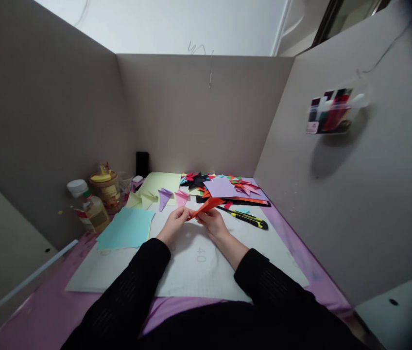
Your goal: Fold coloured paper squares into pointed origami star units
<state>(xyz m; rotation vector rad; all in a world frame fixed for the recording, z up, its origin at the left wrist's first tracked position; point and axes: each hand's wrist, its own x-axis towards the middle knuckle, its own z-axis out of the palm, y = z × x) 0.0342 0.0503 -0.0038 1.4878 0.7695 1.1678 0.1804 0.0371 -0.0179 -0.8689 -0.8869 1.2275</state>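
The background is filled by grey panels (206, 112), by which the bench (47, 304), covered in pink-purple, is enclosed. Across the bench's middle a white board (206, 279) is laid, printed with "40". From the bottom edge of the frame, two black-sleeved arms are extended upward and angled inward, the left (126, 291) from lower left, the right (279, 287) from lower right, so that the wrists are brought near each other above the board.

At upper right of centre, a heap of coloured paper pieces (246, 186) is spread; left of centre, turquoise sheets (126, 227) are stacked on the board's edge. Just right of the hands, a black-and-yellow cutter (248, 218) is laid slantwise.

At the centre of the frame, the left hand (176, 223) is turned inward, and the orange paper's lower left end is pinched between its fingers. The right hand (215, 224) is bent at the wrist toward upper left, with the paper's underside gripped by curled fingers, partly hidden. Between both hands the orange paper (209, 205) is held, tilted up toward the right. Behind it, a folded purple piece (164, 198) and a smaller pink one (181, 197) are set.
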